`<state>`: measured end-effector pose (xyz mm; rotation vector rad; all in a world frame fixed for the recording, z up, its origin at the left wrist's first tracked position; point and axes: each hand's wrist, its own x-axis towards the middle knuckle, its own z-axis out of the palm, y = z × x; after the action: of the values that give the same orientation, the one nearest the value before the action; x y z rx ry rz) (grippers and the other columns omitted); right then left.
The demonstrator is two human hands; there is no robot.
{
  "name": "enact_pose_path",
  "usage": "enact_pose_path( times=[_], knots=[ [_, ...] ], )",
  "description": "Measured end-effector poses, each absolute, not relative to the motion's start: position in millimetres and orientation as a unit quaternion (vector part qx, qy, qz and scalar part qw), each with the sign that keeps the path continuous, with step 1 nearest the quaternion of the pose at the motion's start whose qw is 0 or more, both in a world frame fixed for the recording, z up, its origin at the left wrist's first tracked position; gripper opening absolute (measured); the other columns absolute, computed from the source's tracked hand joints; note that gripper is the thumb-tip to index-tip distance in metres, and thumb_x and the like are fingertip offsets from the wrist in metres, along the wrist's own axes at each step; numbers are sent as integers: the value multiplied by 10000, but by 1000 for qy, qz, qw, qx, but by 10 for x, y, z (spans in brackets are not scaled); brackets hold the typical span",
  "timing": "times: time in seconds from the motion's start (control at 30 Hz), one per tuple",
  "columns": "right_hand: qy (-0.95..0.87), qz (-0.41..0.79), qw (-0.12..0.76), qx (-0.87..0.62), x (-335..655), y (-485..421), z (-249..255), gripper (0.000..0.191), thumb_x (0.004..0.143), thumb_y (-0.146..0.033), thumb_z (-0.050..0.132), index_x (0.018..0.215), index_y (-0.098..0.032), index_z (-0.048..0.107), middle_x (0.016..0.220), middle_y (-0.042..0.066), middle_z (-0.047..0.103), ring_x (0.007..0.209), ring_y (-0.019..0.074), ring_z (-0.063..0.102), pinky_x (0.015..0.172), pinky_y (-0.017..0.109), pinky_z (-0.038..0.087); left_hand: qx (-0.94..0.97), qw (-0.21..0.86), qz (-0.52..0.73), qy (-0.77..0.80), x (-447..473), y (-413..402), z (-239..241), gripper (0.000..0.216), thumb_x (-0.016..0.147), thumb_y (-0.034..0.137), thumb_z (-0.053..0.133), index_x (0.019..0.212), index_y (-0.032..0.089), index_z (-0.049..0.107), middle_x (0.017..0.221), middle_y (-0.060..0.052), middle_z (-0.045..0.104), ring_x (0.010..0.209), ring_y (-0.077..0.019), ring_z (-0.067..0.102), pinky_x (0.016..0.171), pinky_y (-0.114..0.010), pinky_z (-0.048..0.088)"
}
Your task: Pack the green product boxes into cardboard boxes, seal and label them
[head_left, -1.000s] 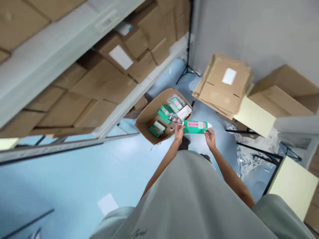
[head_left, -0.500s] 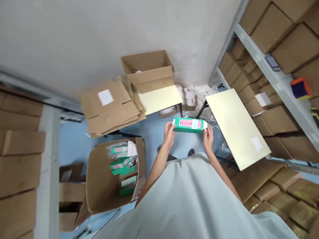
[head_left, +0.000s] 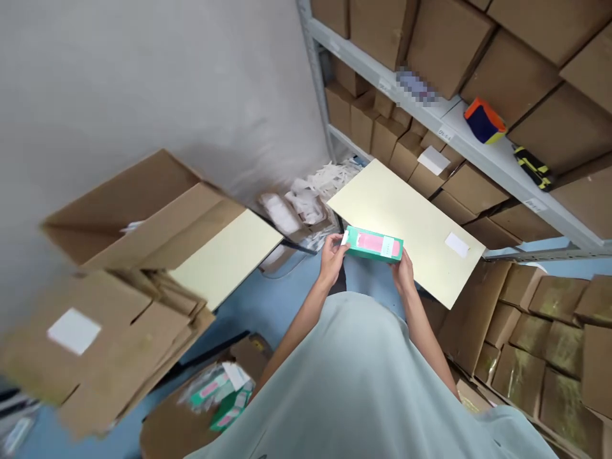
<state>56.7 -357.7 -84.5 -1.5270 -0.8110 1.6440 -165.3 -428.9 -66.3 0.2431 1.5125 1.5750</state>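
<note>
I hold a long green carton with a pink and white label (head_left: pixel 373 244) level in front of my chest, one hand at each end. My left hand (head_left: pixel 331 258) pinches the left end, where a white flap sticks out. My right hand (head_left: pixel 403 272) grips the right end from below. The carton hangs over the near edge of a pale yellow table (head_left: pixel 406 220). An open cardboard box (head_left: pixel 191 414) with more green and pink cartons lies on the blue floor at my lower left.
A second pale yellow table (head_left: pixel 224 255) carries an open brown box (head_left: pixel 129 210). Flattened cardboard (head_left: pixel 95 338) is stacked at the left. Grey shelving (head_left: pixel 478 153) with brown boxes runs along the right, more boxes beneath. White packing scraps (head_left: pixel 306 191) lie by the wall.
I have turned right, away from the floor box, which slid to the lower left. The carton stays in both hands and now hangs over the yellow table by the shelving.
</note>
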Motion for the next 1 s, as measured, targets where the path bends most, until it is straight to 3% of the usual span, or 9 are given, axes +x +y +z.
enact_pose_path(
  times=[0.23,0.4,0.53,0.8,0.9,1.0],
  knots=[
    [-317,591,414,-616,117,-3143,-706,882,961,-865,575,1610,-272,649,1673,138,631,1440,327,676,1090,501,632,193,579,558,563,-2401,-3236,-603,394,756,418,883,1017,255,637,1297,-65,728,1070,-233,713,829,-298,573],
    [-307,531,431,-662,-308,-3012,-722,999,976,-902,545,1761,-289,479,1772,158,518,1516,319,625,1169,516,583,241,604,526,548,-2816,-2713,-651,354,817,498,855,918,237,637,1251,-84,754,989,-226,711,792,-301,555],
    [-279,510,462,-669,-510,-2949,-727,997,1006,-870,521,1807,-290,391,1713,172,573,1467,300,652,1186,520,558,275,597,534,531,-2992,-2386,-667,394,861,571,842,953,239,652,1098,-60,719,948,-214,704,829,-309,562],
    [-293,477,467,-684,-530,-2781,-604,872,1051,-825,472,1741,-291,467,1611,161,642,1378,276,697,1131,468,589,350,631,481,498,-3031,-1908,-593,378,864,543,857,938,230,659,1051,-49,693,875,-192,689,732,-263,521],
    [-279,467,477,-691,-476,-2696,-627,868,1043,-833,455,1705,-274,499,1583,160,662,1355,273,710,1105,458,605,372,619,482,496,-2932,-1852,-555,383,897,578,839,968,236,682,1139,-90,687,1041,-254,719,787,-291,578],
    [-265,475,477,-690,-375,-2605,-700,835,1044,-820,429,1648,-257,551,1560,152,689,1338,279,725,1065,466,632,410,600,492,479,-2831,-1819,-470,410,947,640,798,1015,244,716,1471,-173,646,1446,-368,612,946,-371,631]
  ],
)
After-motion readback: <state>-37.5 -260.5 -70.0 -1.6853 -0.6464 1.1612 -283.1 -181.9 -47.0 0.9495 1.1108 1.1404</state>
